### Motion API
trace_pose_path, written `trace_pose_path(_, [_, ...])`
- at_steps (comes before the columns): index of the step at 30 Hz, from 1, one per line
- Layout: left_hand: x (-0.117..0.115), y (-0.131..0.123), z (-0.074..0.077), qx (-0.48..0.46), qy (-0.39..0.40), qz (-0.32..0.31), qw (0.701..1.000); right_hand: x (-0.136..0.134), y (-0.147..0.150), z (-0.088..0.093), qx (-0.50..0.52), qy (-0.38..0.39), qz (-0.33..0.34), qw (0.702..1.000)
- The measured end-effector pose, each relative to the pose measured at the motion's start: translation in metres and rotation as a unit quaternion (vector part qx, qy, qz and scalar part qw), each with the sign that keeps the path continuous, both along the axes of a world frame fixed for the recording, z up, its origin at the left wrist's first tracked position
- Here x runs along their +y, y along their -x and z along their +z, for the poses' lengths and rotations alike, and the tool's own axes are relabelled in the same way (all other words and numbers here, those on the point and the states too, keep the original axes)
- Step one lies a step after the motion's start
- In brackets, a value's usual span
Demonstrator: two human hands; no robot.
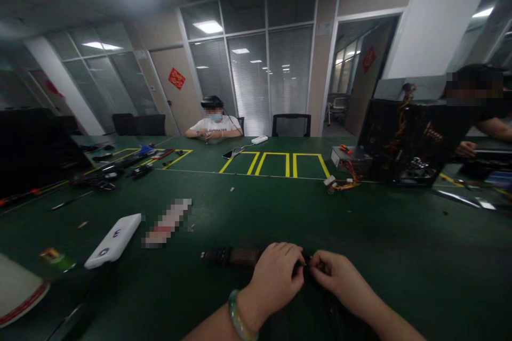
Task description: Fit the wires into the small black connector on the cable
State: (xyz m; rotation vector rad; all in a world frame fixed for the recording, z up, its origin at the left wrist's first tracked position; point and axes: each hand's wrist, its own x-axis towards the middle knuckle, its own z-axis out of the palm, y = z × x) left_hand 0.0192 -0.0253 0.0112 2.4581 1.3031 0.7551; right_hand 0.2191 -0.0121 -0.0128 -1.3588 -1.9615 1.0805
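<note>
Both my hands meet low in the middle of the green table (280,213). My left hand (276,274), with a green bangle on the wrist, is curled over the right end of a dark cylindrical tool (232,256) that lies on its side pointing left. My right hand (334,272) pinches a small dark part right beside the left fingertips; the part is too small to name. Black straps or cables run from between the hands towards me.
A white flat device (114,240) lies to the left, a blurred object (168,222) beside it. An open computer case (404,141) with loose wires stands at the right, a person behind it. Another person sits at the far side. Tools clutter the far left.
</note>
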Motion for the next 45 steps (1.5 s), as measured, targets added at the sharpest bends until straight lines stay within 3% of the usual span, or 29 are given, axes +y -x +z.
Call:
trace_pose_path(13, [0.000, 0.001, -0.003, -0.007, 0.007, 0.021, 1.000, 0.000, 0.000, 0.004, -0.008, -0.001, -0.003, 1.000])
trace_pose_path(26, [0.001, 0.000, -0.003, 0.006, -0.008, -0.020, 1.000, -0.004, 0.001, 0.007, 0.001, 0.010, 0.002, 1.000])
trace_pose_path(34, [0.002, 0.000, -0.008, 0.011, -0.028, -0.008, 1.000, 0.000, 0.001, -0.003, 0.005, -0.010, 0.000, 1.000])
trace_pose_path(45, [0.002, -0.003, -0.017, -0.006, -0.050, -0.012, 0.999, -0.003, 0.000, 0.003, -0.002, -0.005, 0.002, 1.000])
